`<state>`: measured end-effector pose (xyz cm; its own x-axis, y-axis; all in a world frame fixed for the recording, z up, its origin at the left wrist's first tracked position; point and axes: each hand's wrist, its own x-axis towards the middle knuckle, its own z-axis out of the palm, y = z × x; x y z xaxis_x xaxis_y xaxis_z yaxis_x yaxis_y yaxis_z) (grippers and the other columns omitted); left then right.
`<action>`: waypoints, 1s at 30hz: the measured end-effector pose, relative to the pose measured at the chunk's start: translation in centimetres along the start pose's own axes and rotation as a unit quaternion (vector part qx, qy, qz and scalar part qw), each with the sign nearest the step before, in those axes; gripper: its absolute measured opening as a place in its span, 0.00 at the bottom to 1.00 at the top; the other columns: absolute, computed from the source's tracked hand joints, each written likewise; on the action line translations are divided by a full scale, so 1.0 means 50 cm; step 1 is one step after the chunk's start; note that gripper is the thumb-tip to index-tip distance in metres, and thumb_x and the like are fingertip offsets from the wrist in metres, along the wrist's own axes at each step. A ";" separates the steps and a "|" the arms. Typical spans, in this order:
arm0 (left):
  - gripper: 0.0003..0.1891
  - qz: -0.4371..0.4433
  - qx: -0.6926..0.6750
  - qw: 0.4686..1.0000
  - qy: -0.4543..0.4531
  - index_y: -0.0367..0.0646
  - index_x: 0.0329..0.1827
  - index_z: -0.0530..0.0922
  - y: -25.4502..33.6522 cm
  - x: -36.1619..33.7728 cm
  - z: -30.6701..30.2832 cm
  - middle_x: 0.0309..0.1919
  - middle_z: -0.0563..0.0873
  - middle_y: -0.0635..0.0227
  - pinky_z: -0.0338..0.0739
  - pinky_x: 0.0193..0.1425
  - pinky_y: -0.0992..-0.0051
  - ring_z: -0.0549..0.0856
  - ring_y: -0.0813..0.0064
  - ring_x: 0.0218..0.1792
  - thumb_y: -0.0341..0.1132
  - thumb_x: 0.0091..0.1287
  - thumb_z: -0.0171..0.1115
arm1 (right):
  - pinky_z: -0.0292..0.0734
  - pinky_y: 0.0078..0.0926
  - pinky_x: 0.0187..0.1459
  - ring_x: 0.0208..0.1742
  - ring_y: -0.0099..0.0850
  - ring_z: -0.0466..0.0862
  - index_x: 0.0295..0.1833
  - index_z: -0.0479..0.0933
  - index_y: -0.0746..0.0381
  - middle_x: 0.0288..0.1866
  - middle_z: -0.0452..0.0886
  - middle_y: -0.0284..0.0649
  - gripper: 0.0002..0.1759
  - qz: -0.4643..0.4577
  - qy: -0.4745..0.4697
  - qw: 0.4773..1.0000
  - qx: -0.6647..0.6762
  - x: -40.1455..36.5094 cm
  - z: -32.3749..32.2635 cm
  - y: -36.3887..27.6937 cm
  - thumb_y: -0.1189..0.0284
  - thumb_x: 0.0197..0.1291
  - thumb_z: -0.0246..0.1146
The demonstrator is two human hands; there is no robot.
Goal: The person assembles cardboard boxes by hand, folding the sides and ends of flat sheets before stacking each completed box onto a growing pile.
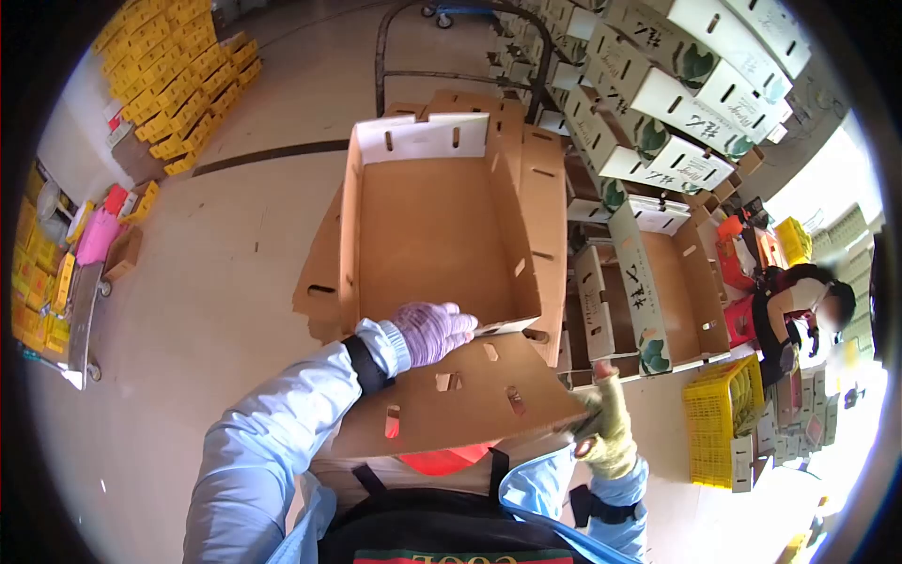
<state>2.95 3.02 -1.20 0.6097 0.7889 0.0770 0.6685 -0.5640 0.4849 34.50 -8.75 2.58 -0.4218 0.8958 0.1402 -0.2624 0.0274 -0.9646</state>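
I hold a brown cardboard box [437,235], half folded, with its open side facing me and slotted flaps spread out. My left hand [430,331], in a pale purple glove, presses on the near wall where it meets the lower flap [460,395]. My right hand [606,428], in a yellow-green glove, grips the right corner of that lower flap. The box's far wall is white on the outside, with slots in it.
Stacks of folded white and brown boxes [676,103] rise at the right, with an open one [658,291] beside them. A yellow crate [719,423] stands at the lower right near another person [799,315]. Yellow boxes [178,75] pile at the far left. A metal trolley frame [460,75] stands behind.
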 end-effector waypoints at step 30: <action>0.32 -0.329 -0.031 0.847 0.417 0.42 0.71 0.65 -0.030 -0.249 -0.025 0.54 0.81 0.51 0.72 0.64 0.64 0.79 0.59 0.59 0.41 0.65 0.64 | 0.63 0.53 0.63 0.50 0.47 0.80 0.64 0.69 0.65 0.45 0.82 0.50 0.39 -0.108 0.190 0.810 -0.545 0.249 0.080 0.084 0.65 0.44 0.74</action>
<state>-6.16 -5.65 -1.78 -0.4160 0.8398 0.3489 0.7076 0.0579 0.7043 24.68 0.76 1.18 -0.1154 0.8841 0.4528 0.7141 0.3906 -0.5809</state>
